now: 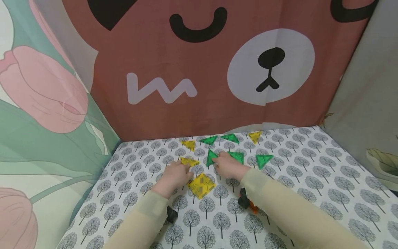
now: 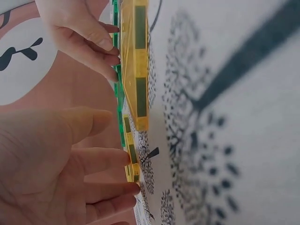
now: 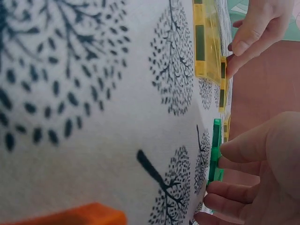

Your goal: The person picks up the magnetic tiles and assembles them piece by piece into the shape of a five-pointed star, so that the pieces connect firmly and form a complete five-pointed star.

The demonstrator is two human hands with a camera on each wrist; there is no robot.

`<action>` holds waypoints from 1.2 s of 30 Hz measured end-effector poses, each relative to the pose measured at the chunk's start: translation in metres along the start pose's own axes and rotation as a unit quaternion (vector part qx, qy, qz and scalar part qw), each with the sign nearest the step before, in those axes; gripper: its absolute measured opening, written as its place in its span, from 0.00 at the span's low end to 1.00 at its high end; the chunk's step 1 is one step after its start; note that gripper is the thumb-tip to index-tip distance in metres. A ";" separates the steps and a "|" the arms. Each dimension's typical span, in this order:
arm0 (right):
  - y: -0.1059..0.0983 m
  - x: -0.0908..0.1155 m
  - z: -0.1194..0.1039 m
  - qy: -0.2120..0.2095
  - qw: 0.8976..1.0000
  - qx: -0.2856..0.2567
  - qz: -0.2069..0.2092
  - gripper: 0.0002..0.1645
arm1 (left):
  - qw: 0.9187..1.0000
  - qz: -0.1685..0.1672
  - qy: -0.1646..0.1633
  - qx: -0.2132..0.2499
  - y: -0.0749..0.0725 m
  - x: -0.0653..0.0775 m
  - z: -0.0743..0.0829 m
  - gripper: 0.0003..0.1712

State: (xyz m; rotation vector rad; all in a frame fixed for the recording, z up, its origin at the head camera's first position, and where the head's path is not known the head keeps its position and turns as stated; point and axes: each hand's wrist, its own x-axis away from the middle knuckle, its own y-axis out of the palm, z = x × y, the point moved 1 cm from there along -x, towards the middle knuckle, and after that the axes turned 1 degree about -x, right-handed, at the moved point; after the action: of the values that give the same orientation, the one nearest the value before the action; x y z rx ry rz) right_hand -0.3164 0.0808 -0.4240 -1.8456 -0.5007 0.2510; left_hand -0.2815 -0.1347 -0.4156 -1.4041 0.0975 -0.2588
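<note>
My left hand (image 1: 175,174) touches a yellow triangular magnetic tile (image 1: 189,161) with its fingertips; in the left wrist view its fingers (image 2: 105,161) are nearly straight against the tile's edge. A flat yellow square (image 1: 201,186) lies just right of that hand. My right hand (image 1: 228,165) rests its thumb and fingertips on a green triangular tile (image 1: 210,158), lying flat. In the right wrist view those fingers (image 3: 234,190) are extended, not wrapped around the tile. Another green tile (image 1: 237,157) is partly hidden behind the right hand.
Along the back lie a yellow triangle (image 1: 188,145), two green triangles (image 1: 209,140) and another yellow one (image 1: 255,137). A green triangle (image 1: 264,160) sits to the right. An orange piece (image 1: 253,208) shows below the right wrist. Printed curtains (image 1: 149,121) border the tree-patterned cloth (image 1: 130,214).
</note>
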 end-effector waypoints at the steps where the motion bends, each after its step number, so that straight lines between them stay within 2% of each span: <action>1: 0.001 0.000 0.000 -0.002 1.000 0.002 0.001 0.26 | 1.000 0.000 0.002 0.001 0.000 0.000 0.000 0.30; 9: 0.003 0.001 0.002 -0.013 1.000 0.001 0.006 0.27 | 1.000 -0.004 0.022 0.014 0.000 -0.004 0.003 0.30; 17: 0.004 0.002 0.004 -0.010 1.000 0.004 0.003 0.28 | 0.997 -0.031 0.033 0.060 0.005 -0.014 0.005 0.31; 24: 0.005 0.002 0.004 -0.008 1.000 0.003 0.001 0.28 | 0.996 -0.050 0.039 0.058 0.007 -0.023 0.007 0.29; 36: 0.003 0.003 0.003 -0.007 1.000 0.002 -0.008 0.29 | 0.996 -0.057 0.046 0.054 0.005 -0.030 0.009 0.29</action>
State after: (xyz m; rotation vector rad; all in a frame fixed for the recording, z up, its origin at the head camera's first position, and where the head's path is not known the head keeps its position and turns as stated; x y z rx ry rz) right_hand -0.3148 0.0841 -0.4280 -1.8367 -0.5246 0.2530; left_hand -0.3081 -0.1178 -0.4215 -1.2911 0.0784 -0.4178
